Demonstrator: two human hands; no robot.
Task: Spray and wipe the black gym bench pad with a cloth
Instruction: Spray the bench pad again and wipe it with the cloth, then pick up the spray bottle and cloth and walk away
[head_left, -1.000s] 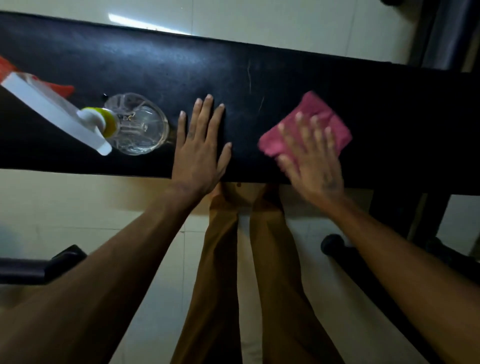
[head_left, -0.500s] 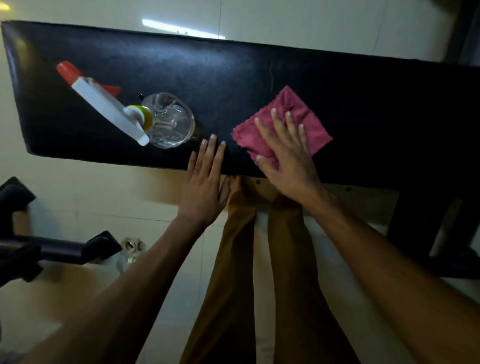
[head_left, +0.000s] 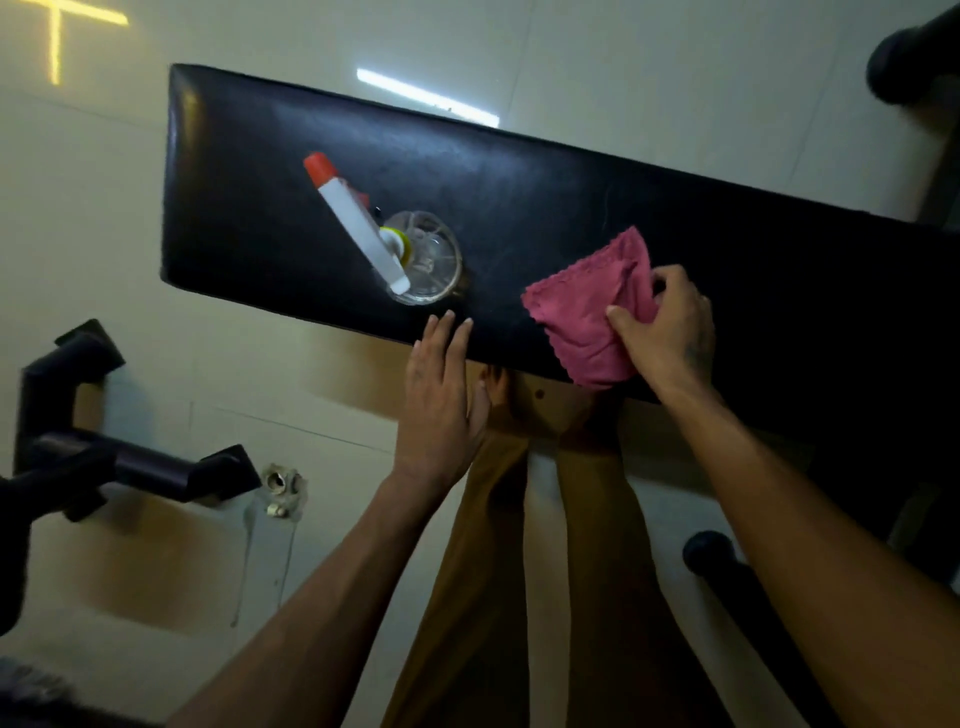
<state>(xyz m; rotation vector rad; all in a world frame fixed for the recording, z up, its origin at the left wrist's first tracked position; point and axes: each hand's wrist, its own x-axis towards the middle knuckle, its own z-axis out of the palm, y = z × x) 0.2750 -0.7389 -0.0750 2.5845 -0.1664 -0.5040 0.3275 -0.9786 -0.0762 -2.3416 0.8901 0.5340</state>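
The black bench pad (head_left: 545, 197) runs across the view from upper left to right. A clear spray bottle (head_left: 421, 257) with a white and red trigger head stands on its left half, untouched. A pink cloth (head_left: 587, 312) lies bunched at the pad's near edge, part of it hanging over. My right hand (head_left: 670, 327) grips the cloth's right side with curled fingers and thumb. My left hand (head_left: 441, 384) is flat with straight fingers, its fingertips on the pad's near edge just below the bottle.
Pale tiled floor surrounds the bench. A black metal frame piece (head_left: 130, 462) lies at lower left, with a floor drain (head_left: 283, 486) beside it. A dark bar (head_left: 753, 613) runs at lower right, and a dark round object (head_left: 914, 57) sits at top right. My brown trousers (head_left: 493, 597) stand against the bench.
My right hand went from pressing flat on the cloth to gripping it bunched at the near edge. My left hand slid back toward the pad's edge. The view shifted left.
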